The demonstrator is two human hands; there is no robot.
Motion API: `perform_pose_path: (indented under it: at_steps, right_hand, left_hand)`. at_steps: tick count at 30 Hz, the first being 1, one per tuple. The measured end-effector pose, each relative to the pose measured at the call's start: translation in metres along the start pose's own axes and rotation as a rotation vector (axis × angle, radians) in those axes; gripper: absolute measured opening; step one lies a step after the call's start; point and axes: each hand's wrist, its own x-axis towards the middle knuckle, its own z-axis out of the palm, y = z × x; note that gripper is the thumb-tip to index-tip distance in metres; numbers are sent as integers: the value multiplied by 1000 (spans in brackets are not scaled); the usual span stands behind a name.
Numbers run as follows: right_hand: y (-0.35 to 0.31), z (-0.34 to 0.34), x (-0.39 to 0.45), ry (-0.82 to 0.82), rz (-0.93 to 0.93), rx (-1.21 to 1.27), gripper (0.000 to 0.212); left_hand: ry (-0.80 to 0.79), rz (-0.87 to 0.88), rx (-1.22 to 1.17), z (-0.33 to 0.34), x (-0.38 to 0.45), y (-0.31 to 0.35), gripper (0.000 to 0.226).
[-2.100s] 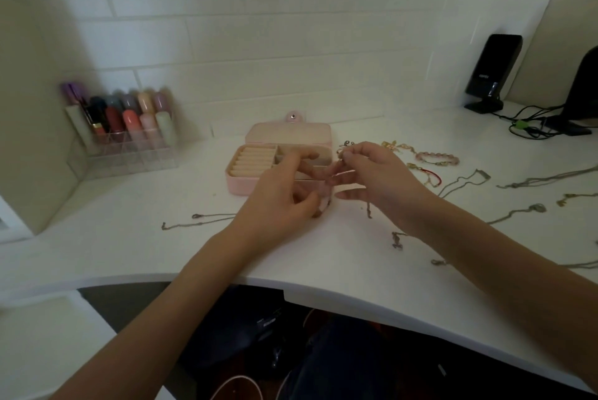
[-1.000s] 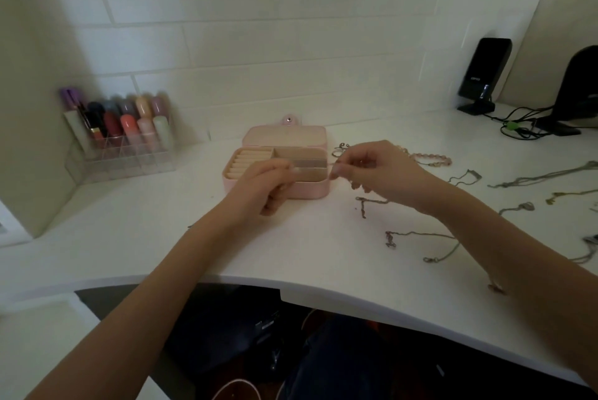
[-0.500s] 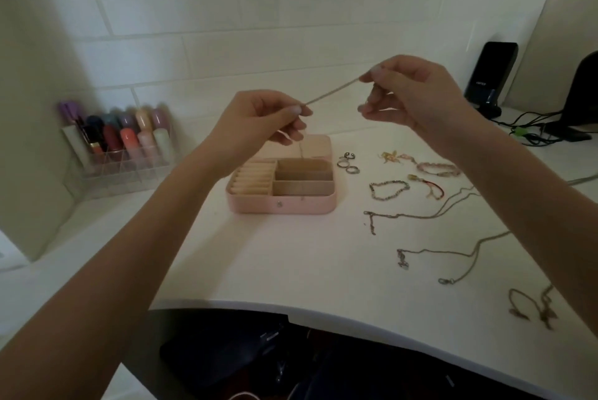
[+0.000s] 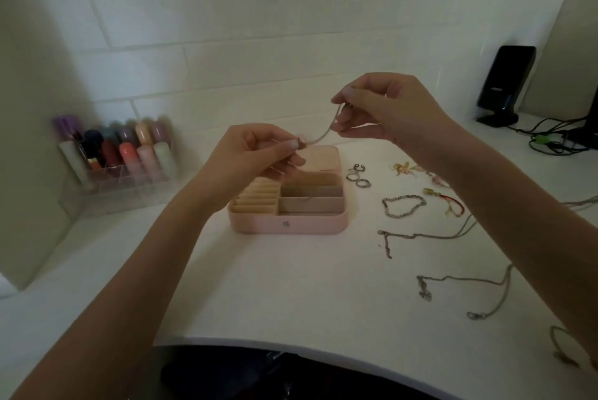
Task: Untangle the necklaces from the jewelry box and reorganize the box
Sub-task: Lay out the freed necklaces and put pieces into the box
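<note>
Both hands pinch one thin chain above the open jewelry box.

Left hand [image 4: 255, 153] and right hand [image 4: 382, 108] each have fingertips closed tight on an end of the chain [image 4: 322, 134], which sags between them over the jewelry box [image 4: 288, 225] near the counter's [image 4: 291, 296] back edge. Pulling too hard could tighten a knot or snap a link; a slipped end might drop among the necklaces [image 4: 427, 234] lying to the right and tangle again.

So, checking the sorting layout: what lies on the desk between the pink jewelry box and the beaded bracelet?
Head view: three rings lie between the jewelry box and the beaded bracelet, toward the back.
</note>
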Motion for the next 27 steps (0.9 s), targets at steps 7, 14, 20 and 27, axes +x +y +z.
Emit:
perform_pose_path:
  at_steps: [7, 14, 20, 27]
  right_hand:
    - [-1, 13, -3, -14, -70, -30, 15]
    - [0, 16, -7, -40, -64, -51, 15]
    - [3, 20, -9, -102, -42, -93, 16]
    - [9, 28, -13, -250, 24, -175, 15]
  left_hand:
    - [59, 21, -24, -6, -12, -14, 10]
    - [54, -17, -79, -6, -12, -14, 12]
    - [-39, 5, 374, -4, -12, -28, 7]
    - [86, 71, 635, -1, -5, -42, 5]
